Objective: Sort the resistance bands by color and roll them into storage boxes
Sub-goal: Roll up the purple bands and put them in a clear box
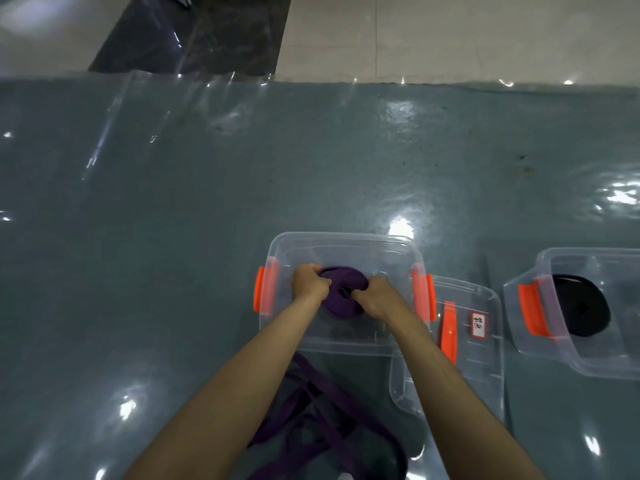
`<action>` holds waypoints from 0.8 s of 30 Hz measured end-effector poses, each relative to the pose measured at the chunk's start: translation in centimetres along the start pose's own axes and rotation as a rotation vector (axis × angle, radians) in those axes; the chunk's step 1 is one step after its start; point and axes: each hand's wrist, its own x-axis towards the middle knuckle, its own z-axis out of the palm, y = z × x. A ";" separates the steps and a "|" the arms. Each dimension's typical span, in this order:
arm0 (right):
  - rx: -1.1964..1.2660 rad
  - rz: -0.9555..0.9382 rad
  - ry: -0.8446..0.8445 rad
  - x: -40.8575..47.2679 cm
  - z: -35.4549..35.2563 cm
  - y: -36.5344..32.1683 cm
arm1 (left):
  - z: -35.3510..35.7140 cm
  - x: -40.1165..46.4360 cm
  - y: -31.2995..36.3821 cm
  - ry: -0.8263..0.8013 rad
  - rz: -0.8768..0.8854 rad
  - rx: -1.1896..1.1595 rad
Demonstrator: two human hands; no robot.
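Loose purple resistance bands (pixel 322 410) are seen tangled on the grey-blue worktop (pixel 138 237) nearest the viewer. Beyond them, a coiled purple resistance band (pixel 341 299) is clasped inside the clear plastic storage box with orange latches (pixel 346 239) by the left hand (pixel 308 282) and right hand (pixel 375 296), each grip clenched on the coil. A clear lid (pixel 485 344) lies just right; further right, a black coiled band (pixel 581 306) is held in a second clear box (pixel 588 365).

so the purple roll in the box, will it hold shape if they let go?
Probably not: the purple roll needs both hands, left hand and right hand, pinching it. Loose purple bands lie limp, so it's floppy and likely springs open.
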 end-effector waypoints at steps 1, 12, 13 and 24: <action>-0.034 -0.015 0.013 -0.7 -0.2 -0.5 | -0.4 -0.2 0.4 -0.009 0.015 0.074; -0.170 -0.621 0.490 -14.4 -1.3 2.7 | -6.8 -11.3 0.6 0.088 0.669 0.510; -0.168 -0.637 0.505 -15.4 -0.8 3.8 | -7.4 -12.9 -0.3 0.119 0.758 0.517; -0.348 -0.322 0.111 -18.4 6.6 14.1 | -9.9 -18.8 -16.9 0.273 0.563 0.295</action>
